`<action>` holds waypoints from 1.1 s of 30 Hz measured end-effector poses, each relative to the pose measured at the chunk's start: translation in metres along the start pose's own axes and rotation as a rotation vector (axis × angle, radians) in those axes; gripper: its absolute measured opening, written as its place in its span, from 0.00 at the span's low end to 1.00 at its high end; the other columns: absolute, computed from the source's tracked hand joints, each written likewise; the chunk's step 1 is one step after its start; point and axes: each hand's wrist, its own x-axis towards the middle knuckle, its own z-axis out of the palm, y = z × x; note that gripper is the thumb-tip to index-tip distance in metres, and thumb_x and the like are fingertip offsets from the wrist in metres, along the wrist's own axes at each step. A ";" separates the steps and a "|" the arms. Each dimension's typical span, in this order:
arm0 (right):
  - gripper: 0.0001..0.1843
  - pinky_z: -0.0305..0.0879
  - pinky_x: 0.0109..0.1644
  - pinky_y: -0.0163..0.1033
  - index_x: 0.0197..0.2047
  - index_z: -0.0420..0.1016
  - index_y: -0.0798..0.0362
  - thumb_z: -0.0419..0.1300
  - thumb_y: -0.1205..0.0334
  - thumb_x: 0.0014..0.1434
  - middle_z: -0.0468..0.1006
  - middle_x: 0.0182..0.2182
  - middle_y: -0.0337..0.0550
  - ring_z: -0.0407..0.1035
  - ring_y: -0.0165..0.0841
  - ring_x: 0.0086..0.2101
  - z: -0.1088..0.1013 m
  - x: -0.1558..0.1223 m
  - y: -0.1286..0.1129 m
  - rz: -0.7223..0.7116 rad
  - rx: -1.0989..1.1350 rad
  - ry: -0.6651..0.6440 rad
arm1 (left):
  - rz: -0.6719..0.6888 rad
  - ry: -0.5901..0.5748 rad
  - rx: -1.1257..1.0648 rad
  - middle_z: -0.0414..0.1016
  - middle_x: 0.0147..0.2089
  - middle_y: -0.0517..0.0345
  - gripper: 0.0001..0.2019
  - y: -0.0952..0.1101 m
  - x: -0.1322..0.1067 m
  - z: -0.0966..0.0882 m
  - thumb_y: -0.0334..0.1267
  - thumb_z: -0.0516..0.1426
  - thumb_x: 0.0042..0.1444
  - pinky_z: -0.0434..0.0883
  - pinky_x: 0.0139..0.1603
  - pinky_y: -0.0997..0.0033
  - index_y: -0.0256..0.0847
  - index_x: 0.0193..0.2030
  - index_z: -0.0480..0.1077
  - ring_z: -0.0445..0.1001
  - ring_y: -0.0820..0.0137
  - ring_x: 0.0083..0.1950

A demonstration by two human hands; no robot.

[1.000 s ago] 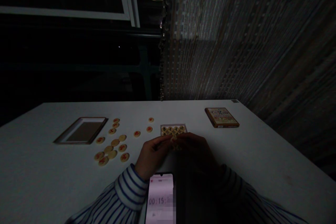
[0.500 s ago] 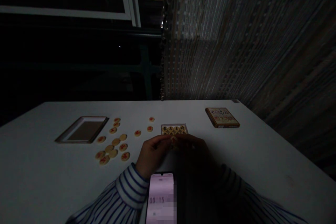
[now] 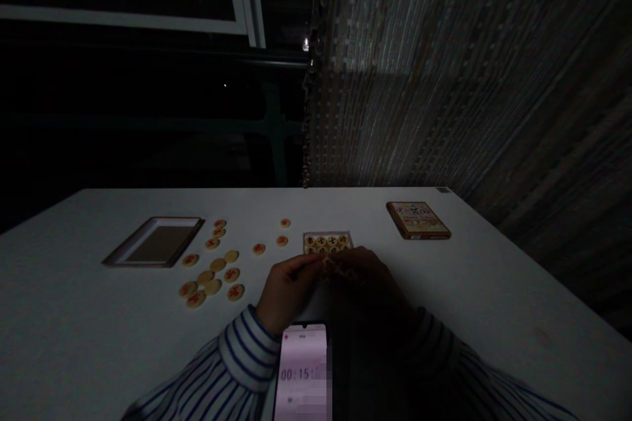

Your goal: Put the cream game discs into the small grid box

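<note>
- Right hand [image 3: 372, 283] is mostly lost in shadow on my feed; left hand [image 3: 285, 286] meets it, fingertips around a blurry yellowish piece [image 3: 326, 266]. Can't tell if either's gripping.
- Tray [image 3: 328, 233] just beyond the fingers, near end hidden; 2 far-row black-marked pieces [image 3: 327, 241] read 士.
- Phone [image 3: 296, 355] nearer than the fingers: 00:15, then pixelated, bottom cut off.
- Box [image 3: 419, 220] right of the fingers: lettering too dim for me.
</note>
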 end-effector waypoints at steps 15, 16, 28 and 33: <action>0.12 0.58 0.38 0.40 0.42 0.70 0.51 0.55 0.58 0.54 0.75 0.34 0.45 0.67 0.34 0.34 -0.002 -0.009 0.029 -0.021 -0.176 0.086 | 0.265 0.142 0.557 0.73 0.43 0.53 0.12 -0.024 0.007 -0.019 0.39 0.52 0.51 0.65 0.49 0.63 0.41 0.42 0.70 0.70 0.66 0.46; 0.13 0.58 0.37 0.40 0.42 0.70 0.51 0.55 0.57 0.54 0.75 0.34 0.45 0.67 0.34 0.35 -0.003 -0.009 0.031 -0.016 -0.182 0.080 | 0.264 0.135 0.568 0.72 0.44 0.53 0.12 -0.024 0.006 -0.019 0.38 0.51 0.52 0.65 0.49 0.64 0.41 0.42 0.70 0.70 0.66 0.46; 0.11 0.60 0.36 0.38 0.40 0.69 0.54 0.56 0.60 0.52 0.73 0.34 0.45 0.65 0.33 0.34 -0.013 -0.012 0.055 0.019 -0.149 -0.043 | 0.240 0.057 0.675 0.71 0.46 0.49 0.14 -0.027 0.006 -0.020 0.35 0.48 0.53 0.66 0.50 0.62 0.37 0.45 0.67 0.69 0.66 0.48; 0.08 0.61 0.36 0.38 0.36 0.69 0.54 0.55 0.60 0.53 0.72 0.31 0.44 0.64 0.32 0.32 -0.012 -0.012 0.057 0.022 -0.154 -0.063 | 0.241 0.056 0.698 0.72 0.45 0.50 0.14 -0.027 0.006 -0.019 0.34 0.49 0.52 0.67 0.49 0.62 0.38 0.45 0.67 0.69 0.66 0.47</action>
